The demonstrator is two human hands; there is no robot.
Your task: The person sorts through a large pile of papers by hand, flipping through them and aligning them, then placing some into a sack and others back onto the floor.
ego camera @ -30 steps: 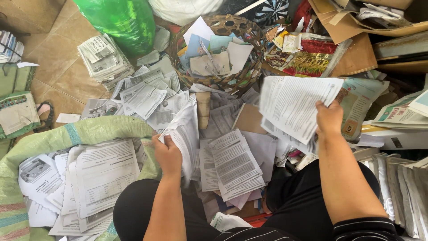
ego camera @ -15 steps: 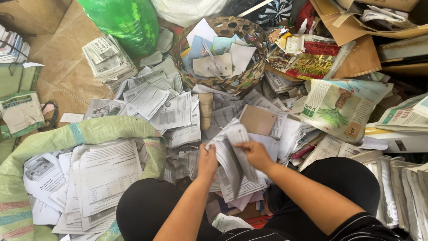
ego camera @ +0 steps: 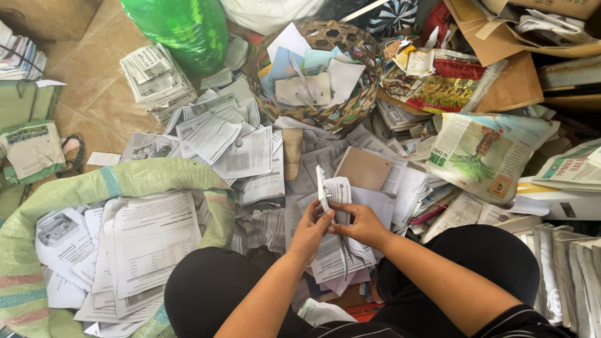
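Note:
In front of my knees, my left hand (ego camera: 311, 229) and my right hand (ego camera: 362, 225) both grip a thin sheaf of printed white papers (ego camera: 330, 193), held nearly on edge. The left hand pinches its near side, while the right hand holds it from the right with the fingers curled around the sheets. Under the hands lies a loose heap of printed sheets (ego camera: 332, 256) on the floor. To my left a green woven sack (ego camera: 134, 178) stands open and is filled with flat printed pages (ego camera: 150, 241).
A woven basket (ego camera: 369, 59) of cards and paper stands beyond the heap. A green plastic bag (ego camera: 178, 25) and a stack of newspapers (ego camera: 153, 75) lie at the back left. Magazines (ego camera: 485, 150), cardboard (ego camera: 507, 81) and bundled papers (ego camera: 573, 263) crowd the right side.
My right hand dropped a large sheaf at the right and came in to the middle. My left hand moved right to meet it, and both now hold one small sheaf.

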